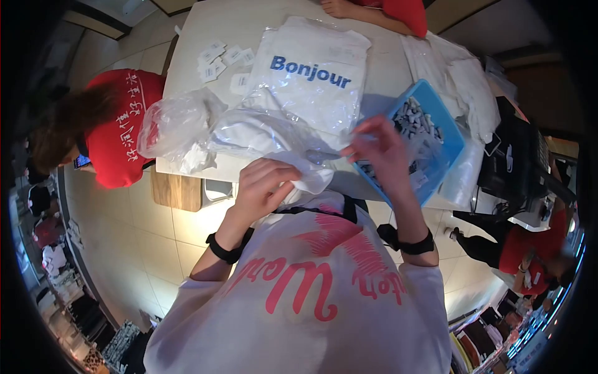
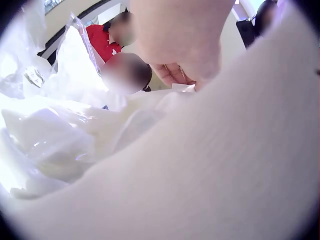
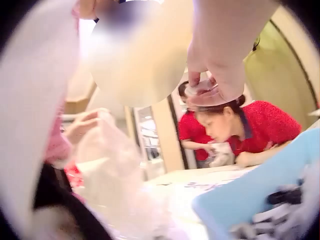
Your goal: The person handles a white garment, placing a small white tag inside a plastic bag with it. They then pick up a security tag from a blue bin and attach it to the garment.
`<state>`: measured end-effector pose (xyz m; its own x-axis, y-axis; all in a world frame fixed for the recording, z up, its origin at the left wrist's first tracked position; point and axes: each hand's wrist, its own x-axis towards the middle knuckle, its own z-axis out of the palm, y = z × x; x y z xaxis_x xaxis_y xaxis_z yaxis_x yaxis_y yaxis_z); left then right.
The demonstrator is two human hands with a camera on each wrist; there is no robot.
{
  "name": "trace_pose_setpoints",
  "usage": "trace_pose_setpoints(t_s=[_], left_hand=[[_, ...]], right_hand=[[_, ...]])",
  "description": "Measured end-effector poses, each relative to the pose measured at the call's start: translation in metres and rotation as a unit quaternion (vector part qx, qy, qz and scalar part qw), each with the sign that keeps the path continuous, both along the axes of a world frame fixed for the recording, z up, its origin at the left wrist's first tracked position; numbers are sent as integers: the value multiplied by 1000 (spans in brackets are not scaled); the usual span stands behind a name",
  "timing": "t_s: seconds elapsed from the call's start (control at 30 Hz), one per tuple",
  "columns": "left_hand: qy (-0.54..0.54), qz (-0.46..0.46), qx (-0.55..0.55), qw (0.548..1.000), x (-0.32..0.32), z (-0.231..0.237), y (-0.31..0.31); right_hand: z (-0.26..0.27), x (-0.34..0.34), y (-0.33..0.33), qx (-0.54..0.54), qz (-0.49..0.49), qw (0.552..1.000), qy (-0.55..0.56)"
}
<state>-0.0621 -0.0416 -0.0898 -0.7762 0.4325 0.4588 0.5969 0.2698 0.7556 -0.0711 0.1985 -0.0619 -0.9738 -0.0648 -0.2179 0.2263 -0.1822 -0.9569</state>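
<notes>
Left hand point(image 1: 265, 187): white cloth point(image 1: 316, 179) gripped, presumably for steadying; right hand point(image 1: 385, 153): small pale item point(image 3: 200, 88) pinched near blue bin point(image 3: 240, 190).

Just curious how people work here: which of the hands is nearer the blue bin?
The right hand: in the head view it overlaps the left side of the blue bin. The left hand is farther left, gripping white material.

The person wore a short-sleeved white T-shirt point(image 1: 299, 336) with pink lettering point(image 1: 272, 305); black bands point(image 1: 225, 250) circled both wrists; a black strap point(image 1: 349, 210) crossed the lower front.
</notes>
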Motion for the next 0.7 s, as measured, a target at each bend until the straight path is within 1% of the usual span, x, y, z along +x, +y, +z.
trace_pose_setpoints(t_s=[0.03, 0.07, 0.13, 0.23, 0.33, 0.43, 0.53, 0.7], left_hand=[[-2, 3, -5, 1000, 1, -1, 0], [-1, 2, -3, 1000, 2, -2, 0], [9, 2, 2, 1000, 1, -3, 0], [4, -5, 1, 1000, 2, -3, -2], [3, 5, 3, 1000, 3, -3, -2], [6, 10, 7, 1000, 4, -4, 0], [13, 14, 7, 1000, 5, -6, 1], [-9, 10, 0, 1000, 6, -5, 0]], right_hand=[[2, 5, -15, -26, 41, 998, -33], [-2, 7, -25, -30, 44, 998, -35], [-12, 11, -38, -55, 110, 989, -79], [-20, 14, -44, -88, 115, 985, -88], [-23, 15, -45, -92, 105, 988, -68], [-22, 17, -45, -98, 97, 987, -78], [-19, 18, -44, -78, 97, 986, -107], [-21, 19, -41, -65, 110, 985, -113]])
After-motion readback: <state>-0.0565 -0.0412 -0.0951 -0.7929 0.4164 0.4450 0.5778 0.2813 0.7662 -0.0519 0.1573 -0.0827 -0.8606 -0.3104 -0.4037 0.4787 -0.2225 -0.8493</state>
